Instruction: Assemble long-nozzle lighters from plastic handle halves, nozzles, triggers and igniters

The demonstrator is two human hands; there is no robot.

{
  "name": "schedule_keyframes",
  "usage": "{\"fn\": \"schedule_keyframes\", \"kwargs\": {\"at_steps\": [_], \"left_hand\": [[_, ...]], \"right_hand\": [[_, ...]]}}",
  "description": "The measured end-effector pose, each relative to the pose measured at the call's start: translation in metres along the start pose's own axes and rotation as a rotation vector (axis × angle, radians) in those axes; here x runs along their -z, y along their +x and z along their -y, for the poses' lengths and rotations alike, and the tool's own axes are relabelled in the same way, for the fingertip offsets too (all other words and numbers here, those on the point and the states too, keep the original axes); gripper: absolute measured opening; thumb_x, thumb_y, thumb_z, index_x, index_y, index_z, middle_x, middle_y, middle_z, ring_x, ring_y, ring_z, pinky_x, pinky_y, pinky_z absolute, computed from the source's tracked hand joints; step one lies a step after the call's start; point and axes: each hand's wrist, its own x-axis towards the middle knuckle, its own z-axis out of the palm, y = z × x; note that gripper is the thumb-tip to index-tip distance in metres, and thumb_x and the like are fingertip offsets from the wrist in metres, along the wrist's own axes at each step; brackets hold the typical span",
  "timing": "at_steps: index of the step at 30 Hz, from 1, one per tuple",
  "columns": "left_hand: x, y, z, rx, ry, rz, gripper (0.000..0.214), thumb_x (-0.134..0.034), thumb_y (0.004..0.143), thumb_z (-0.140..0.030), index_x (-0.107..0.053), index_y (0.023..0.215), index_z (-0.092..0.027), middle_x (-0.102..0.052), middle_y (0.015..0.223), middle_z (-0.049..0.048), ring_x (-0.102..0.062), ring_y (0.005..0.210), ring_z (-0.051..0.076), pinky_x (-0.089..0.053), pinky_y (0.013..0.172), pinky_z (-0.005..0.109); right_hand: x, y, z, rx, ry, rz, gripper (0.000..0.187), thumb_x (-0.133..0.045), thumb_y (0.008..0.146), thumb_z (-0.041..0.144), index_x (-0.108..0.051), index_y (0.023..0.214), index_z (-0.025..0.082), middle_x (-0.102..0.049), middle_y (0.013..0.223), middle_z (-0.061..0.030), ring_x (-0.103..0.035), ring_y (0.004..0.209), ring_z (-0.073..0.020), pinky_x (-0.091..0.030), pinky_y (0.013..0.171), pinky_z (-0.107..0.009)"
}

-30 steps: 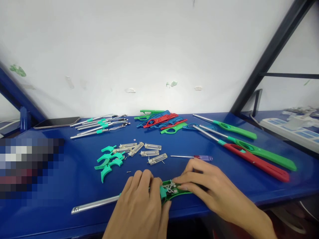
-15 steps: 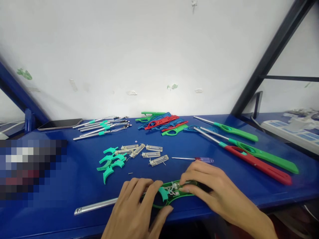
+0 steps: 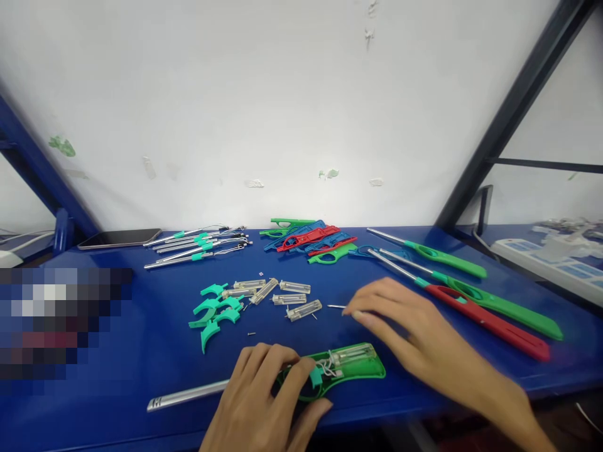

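My left hand (image 3: pixel 266 398) is closed around an open green lighter half-shell (image 3: pixel 378 370), keeping it on the table near the front edge. Inside the shell lie a clear fuel tank (image 3: pixel 353 355), white wires (image 3: pixel 326 366) and a teal trigger (image 3: pixel 315 376). A metal lighter tube (image 3: pixel 188 395) sticks out to the left. Over the small screwdriver (image 3: pixel 335 306) is my right hand (image 3: pixel 409 326), slightly blurred, fingers stretched out and thumb apart. It hides the screwdriver's handle, and only the thin shaft shows.
Several loose teal triggers (image 3: pixel 210 328) and clear fuel tanks (image 3: pixel 304 310) lie mid-table. Behind are metal tubes with wires (image 3: pixel 179 258) and coloured shell halves (image 3: pixel 308 237). Closed lighters (image 3: pixel 487 320) lie at right, a phone (image 3: pixel 120 238) at back left. A small screw (image 3: pixel 251 333) lies loose.
My right hand has left the fuel tank in the green shell and moved up and right, over the screwdriver. My left hand stays on the shell. The view has shifted slightly.
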Motion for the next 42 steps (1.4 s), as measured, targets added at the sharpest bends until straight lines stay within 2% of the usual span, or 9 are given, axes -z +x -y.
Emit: {"fn": "schedule_keyframes", "kwargs": {"at_steps": [4,8,12,17,22,30,35,39,42], "left_hand": [[0.000,0.006,-0.001,-0.028,0.031,-0.093,0.022,-0.052,0.115,-0.038,-0.068,0.114,-0.022,-0.075,0.099,0.0024,-0.072,0.083,0.020,-0.056,0.080,0.037],[0.000,0.008,-0.002,-0.047,0.058,-0.135,0.029,-0.048,0.117,-0.041,-0.068,0.109,-0.022,-0.076,0.097,0.0024,-0.073,0.081,0.019,-0.056,0.079,0.036],[-0.001,0.007,-0.003,-0.049,0.055,-0.163,0.029,-0.048,0.117,-0.040,-0.067,0.108,-0.021,-0.076,0.095,0.0025,-0.072,0.079,0.019,-0.056,0.077,0.035],[-0.001,0.008,-0.004,-0.040,0.053,-0.159,0.026,-0.047,0.117,-0.038,-0.067,0.111,-0.021,-0.076,0.097,0.0039,-0.073,0.081,0.020,-0.058,0.075,0.034],[0.001,0.006,-0.003,-0.020,0.051,-0.133,0.024,-0.049,0.116,-0.038,-0.067,0.115,-0.022,-0.076,0.100,0.0047,-0.073,0.082,0.021,-0.060,0.073,0.035],[-0.002,-0.009,0.001,-0.001,0.089,-0.055,0.028,-0.052,0.114,-0.042,-0.064,0.131,-0.024,-0.074,0.116,0.0076,-0.074,0.100,0.026,-0.064,0.083,0.040],[0.005,-0.007,0.003,0.016,-0.026,-0.089,0.027,-0.055,0.107,-0.016,-0.064,0.131,-0.023,-0.070,0.120,0.0075,-0.069,0.109,0.022,-0.061,0.094,0.033],[0.019,-0.003,0.010,0.062,-0.058,-0.132,0.037,-0.053,0.102,-0.002,-0.063,0.131,-0.022,-0.067,0.121,0.0075,-0.064,0.114,0.019,-0.055,0.100,0.029],[0.025,-0.004,0.016,0.146,-0.048,-0.137,0.032,-0.051,0.104,-0.006,-0.063,0.128,-0.024,-0.067,0.119,0.0060,-0.064,0.115,0.017,-0.055,0.099,0.027]], "right_hand": [[0.008,0.043,-0.043,0.081,-0.196,0.173,0.024,-0.056,0.113,0.030,-0.073,0.129,0.025,-0.076,0.122,-0.0083,-0.073,0.115,-0.0261,-0.060,0.102,-0.047],[-0.006,0.085,-0.084,0.094,-0.391,0.284,0.036,-0.072,0.105,0.038,-0.067,0.136,0.019,-0.071,0.135,-0.0098,-0.073,0.113,-0.0253,-0.063,0.096,-0.048],[-0.026,0.110,-0.097,0.145,-0.470,0.352,0.038,-0.072,0.105,0.039,-0.066,0.137,0.019,-0.070,0.137,-0.0102,-0.073,0.114,-0.0256,-0.063,0.096,-0.048],[-0.031,0.121,-0.090,0.219,-0.407,0.361,0.038,-0.071,0.105,0.039,-0.066,0.137,0.020,-0.069,0.138,-0.0102,-0.072,0.115,-0.0258,-0.063,0.097,-0.048],[-0.005,0.118,-0.075,0.176,-0.194,0.259,0.037,-0.072,0.105,0.039,-0.067,0.135,0.019,-0.070,0.136,-0.0097,-0.073,0.114,-0.0253,-0.063,0.096,-0.048],[0.044,0.088,-0.045,-0.046,0.506,0.055,0.027,-0.054,0.110,0.052,-0.055,0.104,0.026,-0.077,0.122,-0.0093,-0.074,0.112,-0.0268,-0.058,0.094,-0.046],[0.043,0.074,-0.039,-0.075,0.851,0.048,0.029,-0.046,0.110,0.053,-0.048,0.097,0.028,-0.078,0.133,-0.0127,-0.075,0.124,-0.0316,-0.058,0.103,-0.055],[0.050,0.056,-0.020,-0.124,0.872,0.097,0.021,-0.061,0.108,0.047,-0.053,0.103,0.027,-0.078,0.129,-0.0101,-0.080,0.102,-0.0253,-0.063,0.093,-0.046],[0.052,0.039,0.000,-0.140,0.544,0.160,0.037,-0.077,0.099,0.047,-0.056,0.126,0.033,-0.078,0.128,-0.0061,-0.076,0.119,-0.0286,-0.061,0.098,-0.043]]}}
